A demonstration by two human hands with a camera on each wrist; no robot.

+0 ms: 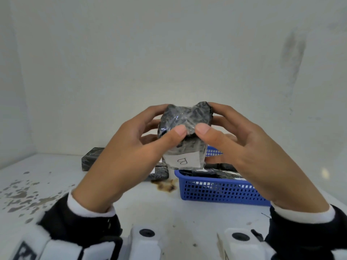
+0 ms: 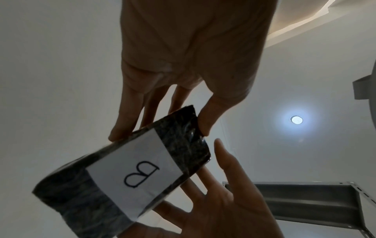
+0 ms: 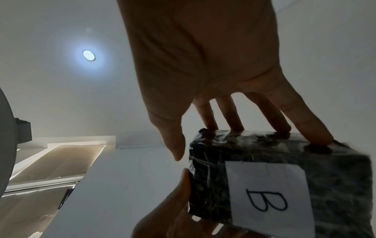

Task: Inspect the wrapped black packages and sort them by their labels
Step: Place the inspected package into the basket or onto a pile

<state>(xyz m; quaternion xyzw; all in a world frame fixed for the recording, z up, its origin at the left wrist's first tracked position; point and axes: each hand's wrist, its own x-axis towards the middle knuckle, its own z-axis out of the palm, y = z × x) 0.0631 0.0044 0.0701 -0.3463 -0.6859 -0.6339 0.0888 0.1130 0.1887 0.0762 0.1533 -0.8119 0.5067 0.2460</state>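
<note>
Above the table (image 1: 131,203), both hands grip a B-labelled package (image 1: 185,128), several already sorted beside and more waiting in the basket (image 1: 221,192).

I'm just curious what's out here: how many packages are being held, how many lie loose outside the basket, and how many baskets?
Held package, labelled B: 1
Loose packages: 2 in view
Blue basket: 1, contents partly hidden
Total: 4

black wrapped package (image 1: 185,132), white "B" label (image 1: 183,160), held aloft
</note>
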